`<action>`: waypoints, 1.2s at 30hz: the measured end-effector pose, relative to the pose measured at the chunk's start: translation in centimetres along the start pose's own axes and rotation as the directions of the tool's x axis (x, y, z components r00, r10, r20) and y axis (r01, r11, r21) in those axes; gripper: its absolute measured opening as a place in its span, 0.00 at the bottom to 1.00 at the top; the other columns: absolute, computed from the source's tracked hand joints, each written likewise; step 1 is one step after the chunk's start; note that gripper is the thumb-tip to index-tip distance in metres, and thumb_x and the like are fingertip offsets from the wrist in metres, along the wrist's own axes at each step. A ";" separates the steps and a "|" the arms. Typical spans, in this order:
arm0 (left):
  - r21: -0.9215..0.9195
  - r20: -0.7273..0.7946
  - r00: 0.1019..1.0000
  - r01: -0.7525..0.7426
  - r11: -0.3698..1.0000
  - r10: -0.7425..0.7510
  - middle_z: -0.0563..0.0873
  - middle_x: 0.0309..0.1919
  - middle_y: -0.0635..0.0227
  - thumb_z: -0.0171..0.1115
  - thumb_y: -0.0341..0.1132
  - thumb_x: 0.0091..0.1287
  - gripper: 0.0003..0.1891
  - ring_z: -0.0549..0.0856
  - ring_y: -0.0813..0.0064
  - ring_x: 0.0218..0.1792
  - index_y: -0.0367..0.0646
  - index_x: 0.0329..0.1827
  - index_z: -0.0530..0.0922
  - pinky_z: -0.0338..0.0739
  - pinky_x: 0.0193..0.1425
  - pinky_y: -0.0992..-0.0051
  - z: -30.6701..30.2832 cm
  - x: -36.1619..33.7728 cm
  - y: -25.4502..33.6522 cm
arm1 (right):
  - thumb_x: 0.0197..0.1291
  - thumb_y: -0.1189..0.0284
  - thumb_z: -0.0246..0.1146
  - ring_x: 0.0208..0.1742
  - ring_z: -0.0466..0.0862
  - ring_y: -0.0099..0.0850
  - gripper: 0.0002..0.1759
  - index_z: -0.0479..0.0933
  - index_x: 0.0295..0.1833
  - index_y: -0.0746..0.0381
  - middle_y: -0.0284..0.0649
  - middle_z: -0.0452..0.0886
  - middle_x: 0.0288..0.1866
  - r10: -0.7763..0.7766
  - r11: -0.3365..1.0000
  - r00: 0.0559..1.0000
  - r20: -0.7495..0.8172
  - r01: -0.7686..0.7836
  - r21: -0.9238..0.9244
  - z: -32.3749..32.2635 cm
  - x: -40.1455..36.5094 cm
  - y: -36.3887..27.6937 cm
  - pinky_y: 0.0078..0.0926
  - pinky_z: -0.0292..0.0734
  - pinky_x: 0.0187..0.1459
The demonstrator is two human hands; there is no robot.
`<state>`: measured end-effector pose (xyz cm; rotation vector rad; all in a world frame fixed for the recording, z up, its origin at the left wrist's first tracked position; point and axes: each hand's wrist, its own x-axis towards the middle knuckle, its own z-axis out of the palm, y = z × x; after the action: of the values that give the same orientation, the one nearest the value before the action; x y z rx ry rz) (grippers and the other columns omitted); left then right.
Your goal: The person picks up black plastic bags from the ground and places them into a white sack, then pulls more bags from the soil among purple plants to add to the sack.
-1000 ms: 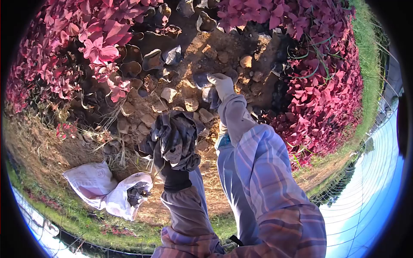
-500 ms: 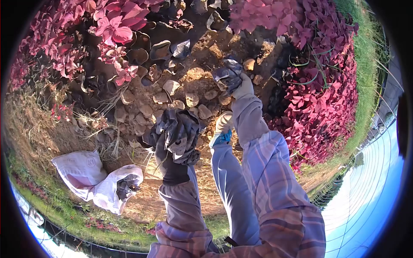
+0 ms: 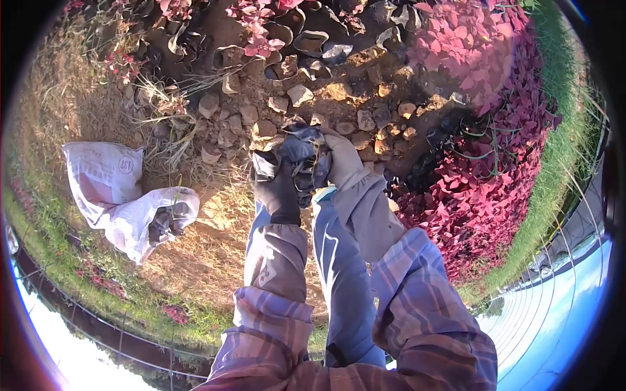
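My left hand (image 3: 277, 189), in a dark glove, is closed round a bundle of crumpled black plastic bags (image 3: 303, 146) in front of my legs. From the other side my right hand (image 3: 342, 159), in a pale glove, presses against the same bundle, its fingers partly hidden by the plastic. The two hands are close together. Beyond them lie several stones and clods (image 3: 300, 95) on bare soil. Farther off stand open black plastic plant bags (image 3: 312, 43), some holding soil.
A white woven sack (image 3: 107, 173) lies on dry grass at left, dark plastic showing at its mouth (image 3: 166, 221). Dense magenta-leaved plants (image 3: 482, 195) fill the right side, bordered by green grass (image 3: 554, 143) and a wire fence (image 3: 541, 280).
My right hand has come back from the ground with a piece of black plastic and met my left hand's bundle. The view has shifted, so the sack appears higher.
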<state>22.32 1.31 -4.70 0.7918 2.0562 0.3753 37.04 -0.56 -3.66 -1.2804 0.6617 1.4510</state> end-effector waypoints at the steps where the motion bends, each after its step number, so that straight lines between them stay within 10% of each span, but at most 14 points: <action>1: -0.064 0.109 0.991 -0.069 0.996 0.075 0.84 0.45 0.60 0.73 0.31 0.51 0.28 0.83 0.74 0.44 0.34 0.56 0.74 0.77 0.51 0.76 -0.8 -2.1 3.7 | 0.56 0.73 0.56 0.36 0.80 0.35 0.13 0.78 0.45 0.67 0.42 0.83 0.38 -0.103 0.968 0.993 -0.052 0.089 -0.233 -0.7 0.9 2.3 0.32 0.75 0.40; 3: -0.318 0.143 0.979 -0.097 0.943 0.148 0.81 0.50 0.63 0.72 0.31 0.53 0.28 0.81 0.75 0.48 0.35 0.57 0.72 0.76 0.53 0.75 -0.9 -2.3 2.1 | 0.54 0.70 0.58 0.41 0.79 0.41 0.14 0.79 0.44 0.65 0.47 0.82 0.37 -0.373 0.703 0.927 -0.044 0.251 -0.665 -0.4 1.3 4.8 0.36 0.72 0.46; 5: -0.633 0.454 0.891 0.337 0.696 -0.018 0.74 0.56 0.67 0.70 0.33 0.59 0.33 0.77 0.76 0.53 0.37 0.65 0.65 0.74 0.56 0.75 -2.8 -2.8 1.6 | 0.52 0.68 0.58 0.45 0.77 0.46 0.15 0.79 0.43 0.64 0.50 0.81 0.37 -0.516 0.405 0.856 0.036 0.281 -0.870 1.1 0.0 5.2 0.40 0.70 0.51; 8: -0.574 0.366 0.926 0.148 0.805 0.090 0.81 0.50 0.69 0.67 0.36 0.64 0.26 0.80 0.76 0.48 0.40 0.63 0.69 0.75 0.52 0.75 -4.4 -4.5 2.5 | 0.54 0.64 0.58 0.47 0.76 0.50 0.15 0.78 0.42 0.63 0.52 0.81 0.35 -0.578 0.137 0.799 0.166 0.295 -0.946 4.8 -3.4 4.7 0.42 0.69 0.52; 13: -0.828 0.086 0.989 0.137 0.544 -0.118 0.83 0.49 0.64 0.72 0.26 0.56 0.25 0.83 0.76 0.43 0.33 0.57 0.74 0.77 0.51 0.76 -8.9 -1.0 2.6 | 0.60 0.74 0.53 0.46 0.77 0.49 0.11 0.74 0.46 0.64 0.52 0.79 0.41 -0.290 0.412 0.833 0.471 0.553 -0.725 10.4 -5.6 10.1 0.38 0.71 0.49; 15: -0.851 -0.028 0.983 0.072 0.520 -0.182 0.83 0.47 0.64 0.73 0.26 0.55 0.26 0.83 0.74 0.42 0.31 0.56 0.74 0.78 0.51 0.77 -12.2 1.5 1.8 | 0.63 0.68 0.55 0.47 0.76 0.50 0.14 0.75 0.48 0.66 0.51 0.78 0.43 -0.336 0.270 0.669 0.663 0.743 -0.612 12.3 -4.0 14.3 0.38 0.70 0.50; 18: -0.725 -0.177 0.968 -0.009 0.688 -0.175 0.83 0.45 0.62 0.73 0.30 0.53 0.31 0.84 0.69 0.43 0.32 0.60 0.71 0.79 0.49 0.73 -17.0 8.6 -9.9 | 0.66 0.53 0.56 0.40 0.77 0.41 0.25 0.74 0.36 0.69 0.52 0.77 0.40 -0.066 0.215 0.831 0.553 0.553 -0.805 18.4 -6.0 19.0 0.37 0.70 0.42; 19: -0.675 -0.209 0.956 0.012 0.737 -0.207 0.84 0.44 0.61 0.72 0.33 0.53 0.32 0.84 0.67 0.43 0.33 0.61 0.69 0.79 0.49 0.71 -18.8 11.1 -13.4 | 0.65 0.51 0.56 0.45 0.78 0.49 0.27 0.76 0.41 0.68 0.56 0.77 0.43 -0.042 -0.006 0.734 0.678 0.678 -0.735 20.7 -7.6 20.0 0.41 0.71 0.46; 23: -0.648 -0.260 0.889 0.128 0.751 -0.376 0.83 0.43 0.62 0.72 0.32 0.53 0.30 0.83 0.68 0.42 0.34 0.59 0.71 0.79 0.48 0.71 -26.8 16.3 -15.0 | 0.59 0.51 0.63 0.65 0.71 0.48 0.38 0.66 0.67 0.64 0.57 0.70 0.64 0.257 0.117 0.767 0.588 0.580 -0.806 24.6 -7.3 28.7 0.34 0.66 0.65; 27: -0.657 -0.254 0.860 0.182 0.731 -0.442 0.83 0.41 0.63 0.71 0.32 0.54 0.28 0.83 0.69 0.40 0.34 0.57 0.72 0.79 0.47 0.72 -30.8 20.9 -14.5 | 0.58 0.70 0.64 0.62 0.73 0.41 0.26 0.71 0.63 0.60 0.52 0.70 0.62 0.045 0.444 0.767 0.640 0.558 -0.701 27.8 -3.0 32.4 0.32 0.69 0.61; 29: -0.656 -0.246 0.857 0.195 0.729 -0.452 0.83 0.40 0.64 0.71 0.31 0.54 0.27 0.83 0.69 0.39 0.35 0.56 0.72 0.79 0.46 0.72 -32.3 23.8 -14.7 | 0.54 0.69 0.66 0.63 0.73 0.46 0.36 0.63 0.69 0.60 0.54 0.69 0.63 -0.214 0.178 0.762 0.611 0.646 -0.742 28.1 1.1 33.6 0.35 0.72 0.59; 31: -0.644 -0.236 0.864 0.204 0.737 -0.445 0.83 0.39 0.64 0.71 0.31 0.54 0.25 0.82 0.70 0.39 0.35 0.55 0.73 0.79 0.46 0.72 -32.8 26.8 -13.7 | 0.50 0.67 0.68 0.65 0.70 0.51 0.46 0.53 0.74 0.60 0.57 0.67 0.65 -0.048 0.150 0.917 0.396 0.399 -0.905 28.6 4.7 34.9 0.36 0.73 0.58; 35: -0.612 -0.220 0.874 0.222 0.759 -0.433 0.82 0.38 0.65 0.71 0.30 0.54 0.23 0.82 0.71 0.37 0.35 0.53 0.74 0.79 0.45 0.73 -32.8 31.2 -11.8 | 0.51 0.60 0.66 0.50 0.82 0.48 0.29 0.74 0.60 0.56 0.53 0.82 0.47 0.353 0.074 0.884 0.308 0.302 -0.950 29.3 6.9 33.9 0.38 0.76 0.51; 36: -0.602 -0.217 0.876 0.226 0.766 -0.430 0.82 0.37 0.66 0.71 0.30 0.54 0.23 0.82 0.71 0.37 0.36 0.52 0.74 0.79 0.45 0.73 -32.6 31.9 -11.1 | 0.52 0.58 0.66 0.42 0.85 0.45 0.17 0.82 0.44 0.56 0.48 0.85 0.34 0.284 0.026 0.908 0.308 0.314 -0.949 29.8 6.0 33.2 0.38 0.77 0.47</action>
<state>-22.05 14.92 -12.02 -0.0187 2.1756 0.9164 -3.79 17.94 -8.44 -1.8345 -1.0703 2.1793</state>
